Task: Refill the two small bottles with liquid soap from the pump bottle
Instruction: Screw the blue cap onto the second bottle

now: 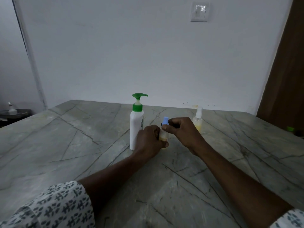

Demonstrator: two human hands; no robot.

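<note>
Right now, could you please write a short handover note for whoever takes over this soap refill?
Left hand grips the small bottle beside the pump bottle.
Right hand pinches its blue cap; whether it is going on or coming off is unclear.
The spray bottle stands capped behind, partly full of yellow liquid.
Left to do: finish filling both, recap.

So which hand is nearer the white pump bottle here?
Left. The left hand is right beside the pump bottle, gripping the small bottle; the right hand is farther off, beyond the small bottle, pinching its blue cap.
</note>
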